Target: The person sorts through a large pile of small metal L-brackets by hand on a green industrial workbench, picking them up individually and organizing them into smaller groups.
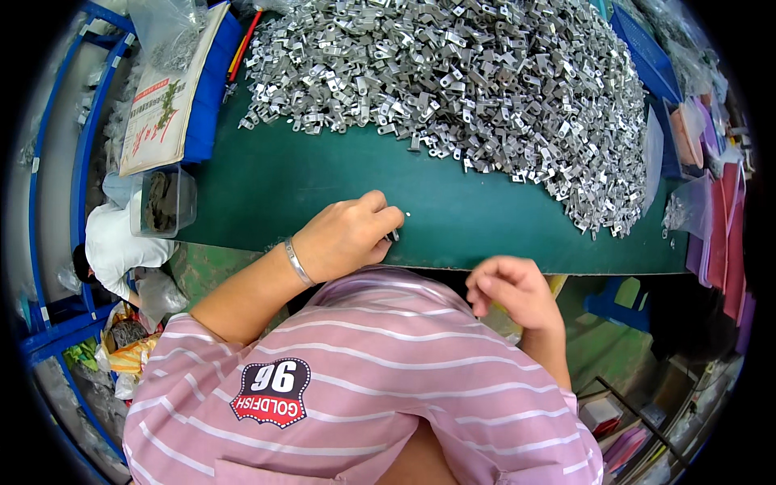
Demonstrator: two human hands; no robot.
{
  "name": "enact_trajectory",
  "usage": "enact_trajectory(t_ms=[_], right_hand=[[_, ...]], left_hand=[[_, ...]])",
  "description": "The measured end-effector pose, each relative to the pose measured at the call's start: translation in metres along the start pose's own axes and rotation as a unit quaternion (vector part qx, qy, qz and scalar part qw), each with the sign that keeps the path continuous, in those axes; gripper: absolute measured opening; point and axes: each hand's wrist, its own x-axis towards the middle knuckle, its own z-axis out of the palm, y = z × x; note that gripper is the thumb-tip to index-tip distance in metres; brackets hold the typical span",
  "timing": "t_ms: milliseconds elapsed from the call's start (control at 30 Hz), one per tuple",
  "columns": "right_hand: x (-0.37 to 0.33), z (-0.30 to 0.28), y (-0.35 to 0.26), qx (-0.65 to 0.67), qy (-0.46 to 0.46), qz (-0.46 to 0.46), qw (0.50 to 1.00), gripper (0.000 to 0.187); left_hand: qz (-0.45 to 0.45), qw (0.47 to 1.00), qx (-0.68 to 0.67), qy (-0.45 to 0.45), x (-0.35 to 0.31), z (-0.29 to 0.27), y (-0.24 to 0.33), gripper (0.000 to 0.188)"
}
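Metal parts pile [453, 89]: on the table [299, 178], across its far side and down its right.
Left hand [347, 234]: over the table's near edge, left of the right hand [517, 291].
Small metal piece [394, 236]: at the left hand's fingertips.
Left bin [212, 97]: at the table's far left, thin sticks [245, 44] between it and the pile.
Clear box [187, 202]: nearer than that bin, by the table's left edge.
Co-worker [125, 238]: left of the table, between it and the rack [83, 162].
Right bin [647, 52]: far right, beside the pile.
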Motion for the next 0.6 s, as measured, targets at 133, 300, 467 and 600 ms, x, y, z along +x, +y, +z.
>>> enact_trajectory(t_ms=[133,300,467,600], right_hand=[[0.048,0.035,0.001,0.206,-0.03,0.028,0.978,0.025],[0.082,0.068,-0.003,0.35,-0.08,0.064,0.931,0.039],[0.079,0.049,0.008,0.501,-0.119,0.002,0.857,0.034],[0.017,0.01,0.016,0.333,0.023,-0.072,0.94,0.027]], left_hand=[[-0.007,0.997,-0.054,0.052,0.0,-0.002,-0.009,0.022],[-0.076,0.974,-0.148,0.155,-0.002,-0.008,0.001,0.024],[0.105,0.973,-0.167,0.12,0.028,-0.009,0.041,0.029],[0.109,0.955,0.017,0.274,0.035,-0.036,0.002,0.027]])
